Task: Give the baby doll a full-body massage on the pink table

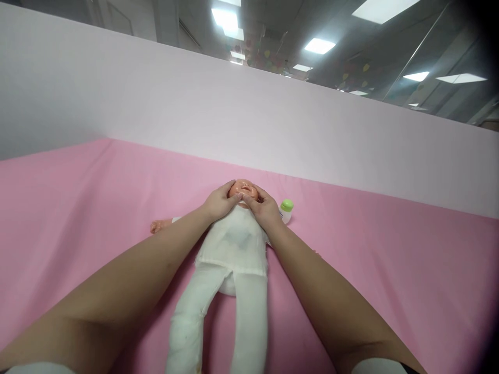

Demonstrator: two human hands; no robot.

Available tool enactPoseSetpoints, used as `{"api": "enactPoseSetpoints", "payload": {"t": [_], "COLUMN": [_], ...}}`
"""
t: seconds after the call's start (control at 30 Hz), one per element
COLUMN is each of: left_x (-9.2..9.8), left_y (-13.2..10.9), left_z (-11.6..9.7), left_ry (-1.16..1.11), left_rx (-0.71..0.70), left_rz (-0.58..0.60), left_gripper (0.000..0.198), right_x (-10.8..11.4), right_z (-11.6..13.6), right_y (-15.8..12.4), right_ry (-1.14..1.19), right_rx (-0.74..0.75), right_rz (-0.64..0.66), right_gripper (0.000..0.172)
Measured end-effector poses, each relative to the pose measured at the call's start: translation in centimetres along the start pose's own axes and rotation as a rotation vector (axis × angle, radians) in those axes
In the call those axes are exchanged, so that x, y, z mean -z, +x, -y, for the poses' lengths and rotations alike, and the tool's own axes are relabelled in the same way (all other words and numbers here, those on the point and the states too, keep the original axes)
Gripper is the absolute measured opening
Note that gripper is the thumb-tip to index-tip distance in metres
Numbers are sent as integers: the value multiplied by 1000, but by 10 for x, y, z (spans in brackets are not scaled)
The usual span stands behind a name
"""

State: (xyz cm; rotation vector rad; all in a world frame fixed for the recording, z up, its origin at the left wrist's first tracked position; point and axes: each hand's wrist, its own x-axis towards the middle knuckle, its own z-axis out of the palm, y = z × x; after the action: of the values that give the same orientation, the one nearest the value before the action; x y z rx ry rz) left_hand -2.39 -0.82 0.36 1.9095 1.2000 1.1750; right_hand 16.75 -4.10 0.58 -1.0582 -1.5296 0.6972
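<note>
A baby doll (234,249) in white clothes lies on its back on a pink cloth, feet toward me. My left hand (220,201) cups the left side of the doll's head (245,188), fingers curled against it. Pressed against the right side of that head is my right hand (264,209), its thumb near the doll's mouth. Both hands hold the head between them. The doll's bare hand (158,226) sticks out to the left.
A small white bottle with a green cap (286,210) lies just right of the doll's head, behind my right wrist. The pink cloth (390,249) covers the whole surface. A pale wall panel (273,119) rises behind it.
</note>
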Motion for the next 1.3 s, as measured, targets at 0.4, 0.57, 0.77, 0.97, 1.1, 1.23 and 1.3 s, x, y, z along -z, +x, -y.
{"api": "enactPoseSetpoints", "payload": {"t": [0.4,0.57,0.77,0.97,1.1,1.23,1.3], "left_x": [1,-2,-7,-9,-4,0,1], "left_y": [-4,-2,3,2,-2,-2,-1], "left_z": [8,14,20,14,11,11,12], "left_ry": [-121,-249,-448,-578,-560,-543,-540], "left_rx": [63,74,89,123,137,144,150], "left_rz": [8,10,-19,-28,3,54,67], "left_gripper": [101,100,89,85,105,118,120], "right_x": [-5,-3,-1,-3,-4,-4,-4], "right_z": [-24,-19,-15,-23,-20,-17,-18], "right_y": [1,-1,-3,-4,-3,-3,-2], "right_ry": [-40,-22,-23,-54,-78,-80,-82], "right_rx": [-8,16,44,-10,-54,-107,-145], "right_rz": [-82,-52,-19,-56,-18,68,92], "right_gripper": [74,61,53,62,74,99,107]}}
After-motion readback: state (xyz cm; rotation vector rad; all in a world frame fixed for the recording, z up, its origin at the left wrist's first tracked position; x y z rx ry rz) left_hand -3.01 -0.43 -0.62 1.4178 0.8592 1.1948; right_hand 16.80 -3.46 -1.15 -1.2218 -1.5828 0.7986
